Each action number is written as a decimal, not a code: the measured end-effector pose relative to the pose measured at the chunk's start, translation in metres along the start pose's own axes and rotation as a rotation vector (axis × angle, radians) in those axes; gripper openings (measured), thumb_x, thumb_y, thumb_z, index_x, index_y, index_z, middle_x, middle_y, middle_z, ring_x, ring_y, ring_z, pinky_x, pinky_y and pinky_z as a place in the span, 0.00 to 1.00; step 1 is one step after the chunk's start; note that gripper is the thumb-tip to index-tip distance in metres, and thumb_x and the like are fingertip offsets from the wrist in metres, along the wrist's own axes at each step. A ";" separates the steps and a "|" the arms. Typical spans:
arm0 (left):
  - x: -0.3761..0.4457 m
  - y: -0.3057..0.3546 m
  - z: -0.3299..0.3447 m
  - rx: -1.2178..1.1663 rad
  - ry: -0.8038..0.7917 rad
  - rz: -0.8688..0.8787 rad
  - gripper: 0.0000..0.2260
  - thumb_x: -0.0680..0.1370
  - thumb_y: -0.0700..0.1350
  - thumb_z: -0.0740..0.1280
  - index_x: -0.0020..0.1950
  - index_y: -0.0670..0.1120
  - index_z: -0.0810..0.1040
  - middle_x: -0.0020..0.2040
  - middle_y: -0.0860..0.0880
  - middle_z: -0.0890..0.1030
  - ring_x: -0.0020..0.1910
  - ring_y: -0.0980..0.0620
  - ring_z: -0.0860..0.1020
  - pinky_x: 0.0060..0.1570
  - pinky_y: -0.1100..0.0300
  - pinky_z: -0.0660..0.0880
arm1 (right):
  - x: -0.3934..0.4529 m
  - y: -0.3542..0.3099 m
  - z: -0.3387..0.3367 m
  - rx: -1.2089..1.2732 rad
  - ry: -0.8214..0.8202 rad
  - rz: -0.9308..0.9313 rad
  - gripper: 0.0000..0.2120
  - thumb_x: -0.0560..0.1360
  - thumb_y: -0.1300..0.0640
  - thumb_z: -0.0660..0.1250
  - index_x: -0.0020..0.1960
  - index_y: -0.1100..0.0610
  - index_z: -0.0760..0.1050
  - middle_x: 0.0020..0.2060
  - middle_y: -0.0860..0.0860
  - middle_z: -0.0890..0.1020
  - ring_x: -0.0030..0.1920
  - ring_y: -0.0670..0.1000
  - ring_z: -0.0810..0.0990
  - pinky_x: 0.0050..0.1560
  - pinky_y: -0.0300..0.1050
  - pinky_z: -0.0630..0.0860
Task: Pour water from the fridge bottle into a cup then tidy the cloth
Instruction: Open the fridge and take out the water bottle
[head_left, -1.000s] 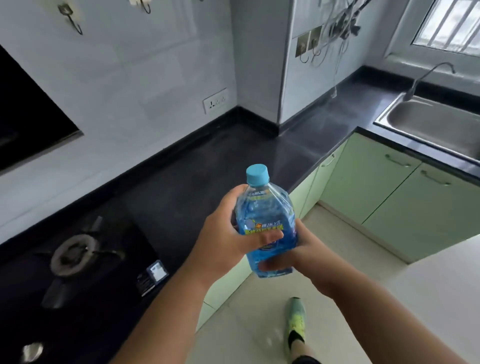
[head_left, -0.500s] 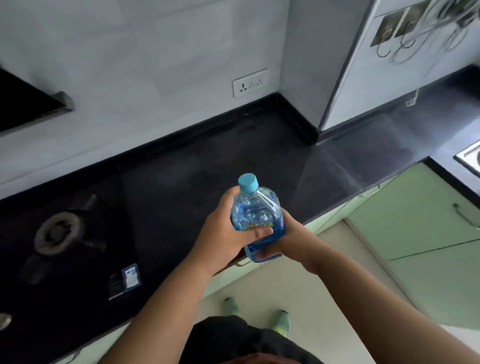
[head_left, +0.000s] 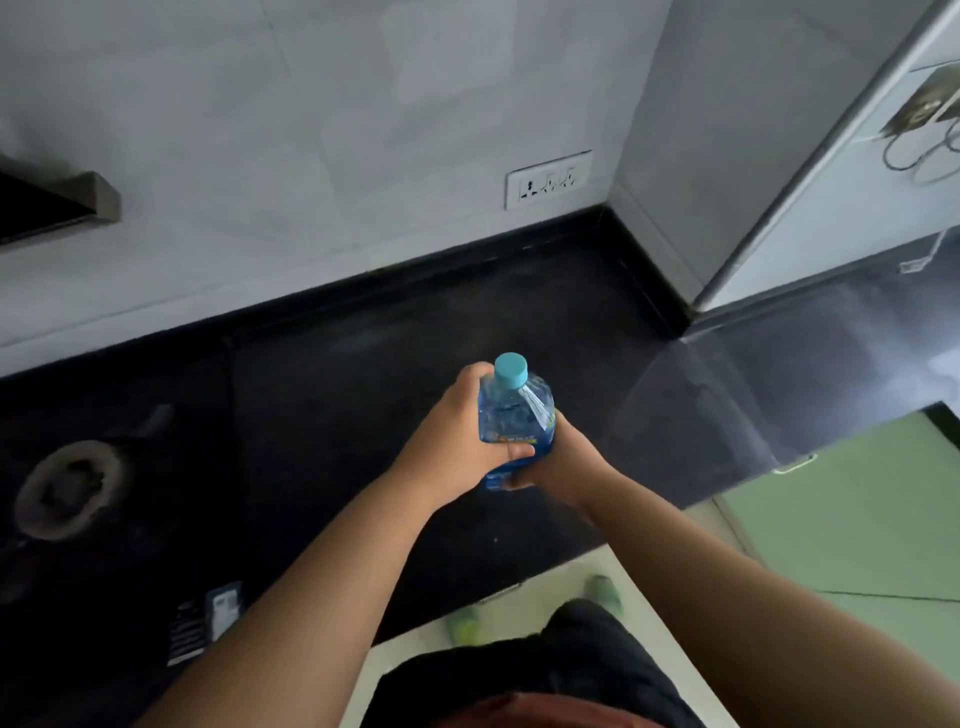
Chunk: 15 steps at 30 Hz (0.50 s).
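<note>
**Both hands on a full bottle over the dark tabletop**

Our fingers (head_left: 511, 451) curl round the bottle (head_left: 514, 415): the left hand (head_left: 457, 441) wraps its shoulder, the right hand (head_left: 561, 462) cups it lower down. It is held upright above the tabletop (head_left: 363, 374), blue cap (head_left: 510, 370) on. Nearly full, we judge it heavy, thin-walled and perhaps slick from the fridge, so we grip the body, not the neck. Open surface lies ahead; the burner (head_left: 70, 486) sits well left, the front edge near us.

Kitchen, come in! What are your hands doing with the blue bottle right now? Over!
Left hand and right hand both grip the bottle, upright over the black counter. Cap on. No cup in view. Over.
</note>
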<state>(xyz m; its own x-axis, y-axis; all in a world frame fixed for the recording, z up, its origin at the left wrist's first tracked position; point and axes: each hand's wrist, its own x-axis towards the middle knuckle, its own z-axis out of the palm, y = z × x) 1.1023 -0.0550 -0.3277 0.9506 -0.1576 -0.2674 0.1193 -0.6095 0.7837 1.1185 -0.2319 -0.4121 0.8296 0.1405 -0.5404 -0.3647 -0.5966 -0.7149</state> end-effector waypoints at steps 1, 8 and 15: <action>0.009 -0.002 0.001 0.030 0.004 -0.018 0.40 0.70 0.50 0.83 0.74 0.55 0.62 0.67 0.56 0.75 0.62 0.57 0.78 0.61 0.59 0.77 | 0.009 -0.001 -0.001 -0.029 0.001 0.003 0.48 0.51 0.50 0.87 0.66 0.42 0.70 0.55 0.42 0.85 0.55 0.47 0.85 0.58 0.53 0.84; 0.058 -0.003 0.014 0.127 0.119 -0.183 0.41 0.70 0.48 0.82 0.77 0.53 0.63 0.71 0.49 0.74 0.66 0.47 0.78 0.64 0.47 0.78 | 0.066 -0.016 -0.028 -0.273 -0.022 -0.042 0.42 0.66 0.55 0.84 0.74 0.52 0.68 0.60 0.49 0.83 0.60 0.53 0.82 0.54 0.45 0.77; 0.080 0.008 0.037 0.218 0.181 -0.244 0.38 0.75 0.46 0.78 0.77 0.55 0.59 0.75 0.50 0.69 0.66 0.44 0.79 0.62 0.46 0.79 | 0.100 -0.013 -0.046 -0.280 -0.085 -0.037 0.37 0.65 0.60 0.84 0.69 0.51 0.72 0.55 0.47 0.84 0.57 0.51 0.84 0.59 0.50 0.81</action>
<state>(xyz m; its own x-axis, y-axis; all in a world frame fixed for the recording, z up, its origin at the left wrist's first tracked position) 1.1692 -0.1012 -0.3632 0.9394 0.1404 -0.3128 0.3032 -0.7662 0.5666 1.2260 -0.2459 -0.4364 0.7971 0.2249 -0.5604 -0.1944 -0.7831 -0.5908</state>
